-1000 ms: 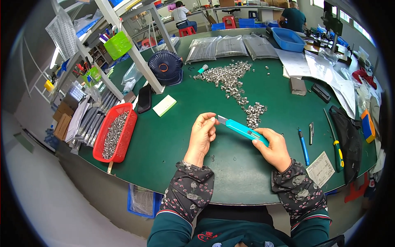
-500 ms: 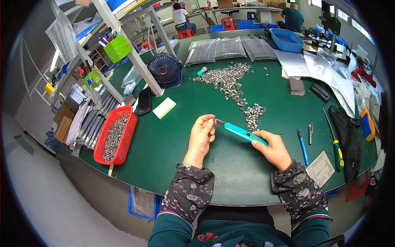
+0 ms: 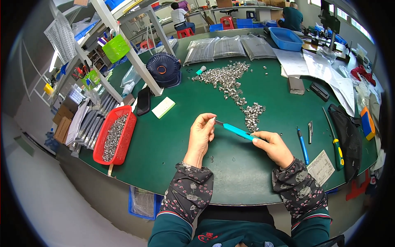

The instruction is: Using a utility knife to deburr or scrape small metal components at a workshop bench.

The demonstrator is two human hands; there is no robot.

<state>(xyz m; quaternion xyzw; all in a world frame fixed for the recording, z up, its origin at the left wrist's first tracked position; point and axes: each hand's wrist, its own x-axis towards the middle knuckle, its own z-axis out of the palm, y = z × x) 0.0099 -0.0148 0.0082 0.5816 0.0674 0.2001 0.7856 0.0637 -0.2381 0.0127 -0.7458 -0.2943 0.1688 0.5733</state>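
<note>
My right hand [image 3: 275,149] is closed round the turquoise handle of a utility knife [image 3: 236,131], held above the table with its blade pointing left. The blade tip meets the pinched thumb and forefinger of my left hand [image 3: 200,135]. Whatever is between those left fingertips is too small and covered to make out. Just beyond the knife lies a small heap of shiny metal rings [image 3: 254,114], which trails back into a larger heap [image 3: 225,78]. A few tiny dark bits [image 3: 212,159] lie on the table between my forearms.
At the left edge stands a red basket [image 3: 131,131] filled with small metal parts. A phone [image 3: 144,101], a notepad [image 3: 163,108] and a fan [image 3: 163,70] are behind it. To the right lie a blue pen [image 3: 303,146], a screwdriver [image 3: 338,154] and a paper slip [image 3: 321,168].
The knife has turned slightly in my right hand, so its handle shows narrower. My right hand has shifted a little to the right; the left hand has hardly moved.
</note>
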